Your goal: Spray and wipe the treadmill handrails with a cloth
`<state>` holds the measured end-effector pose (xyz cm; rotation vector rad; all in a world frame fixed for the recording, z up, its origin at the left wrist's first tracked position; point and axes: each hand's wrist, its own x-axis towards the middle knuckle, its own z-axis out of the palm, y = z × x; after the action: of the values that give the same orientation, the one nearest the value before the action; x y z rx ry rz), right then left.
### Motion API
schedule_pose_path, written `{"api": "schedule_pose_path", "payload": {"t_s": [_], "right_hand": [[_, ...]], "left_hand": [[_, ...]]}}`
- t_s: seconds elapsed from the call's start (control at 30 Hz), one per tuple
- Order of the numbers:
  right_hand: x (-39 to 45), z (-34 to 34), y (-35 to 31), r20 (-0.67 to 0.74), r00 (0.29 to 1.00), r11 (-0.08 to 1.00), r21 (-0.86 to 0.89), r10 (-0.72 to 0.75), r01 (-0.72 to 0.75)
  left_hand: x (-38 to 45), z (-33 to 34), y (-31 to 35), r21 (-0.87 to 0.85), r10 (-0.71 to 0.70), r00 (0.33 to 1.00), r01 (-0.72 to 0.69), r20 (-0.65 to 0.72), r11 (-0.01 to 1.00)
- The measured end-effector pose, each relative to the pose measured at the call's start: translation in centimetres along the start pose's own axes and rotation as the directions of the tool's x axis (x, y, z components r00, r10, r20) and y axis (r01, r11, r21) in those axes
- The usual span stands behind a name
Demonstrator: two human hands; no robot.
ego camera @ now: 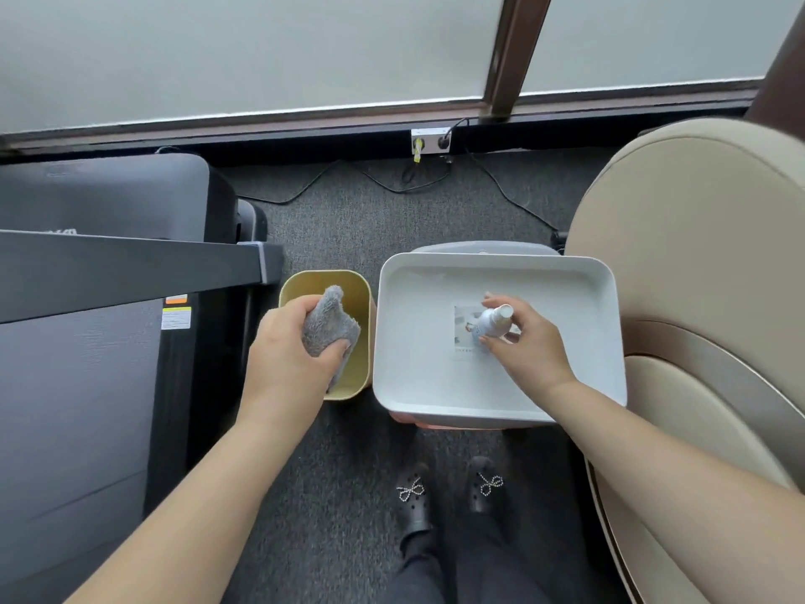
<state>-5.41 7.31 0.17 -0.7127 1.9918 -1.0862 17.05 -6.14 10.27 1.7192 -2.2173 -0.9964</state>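
Cloth [327, 321], grey and fluffy, bunched in left hand [292, 342], fingers clamped round it, over yellow bin [348, 294]. Spray bottle [491, 322] pinched in right hand [525, 342] above white tray [435, 368], beside the bin. Treadmill handrail [130, 263] at left, dark, untouched, apart from both hands.

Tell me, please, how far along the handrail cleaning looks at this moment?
Ambiguous from one frame. The left hand grips the grey cloth over the yellow bin; the right hand holds the spray bottle in the white tray. Neither touches the treadmill handrail.
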Motion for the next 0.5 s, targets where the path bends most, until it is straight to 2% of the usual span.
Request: {"api": "schedule_pose_path", "payload": {"t_s": [0.13,0.23,0.4,0.5], "right_hand": [[0.3,-0.5,-0.1,0.076,0.997,0.994,-0.108,0.010,-0.002],[-0.3,-1.2,-0.1,0.062,0.997,0.992,-0.121,0.044,-0.036],[-2.2,-2.4,0.6,0.039,0.997,0.987,-0.149,0.060,-0.053],[-3.3,-3.0,0.4,0.032,0.995,0.986,-0.144,0.092,-0.086]], "left_hand": [[0.9,0.2,-1.4,0.010,-0.053,0.998,0.053,-0.028,0.999],[1.9,0.4,-2.1,0.015,-0.139,0.990,0.140,-0.026,0.990],[3.4,1.4,-4.0,0.085,-0.209,0.974,0.202,0.090,0.976],[3.1,1.2,-4.7,0.107,-0.262,0.959,0.251,0.108,0.962]]}}
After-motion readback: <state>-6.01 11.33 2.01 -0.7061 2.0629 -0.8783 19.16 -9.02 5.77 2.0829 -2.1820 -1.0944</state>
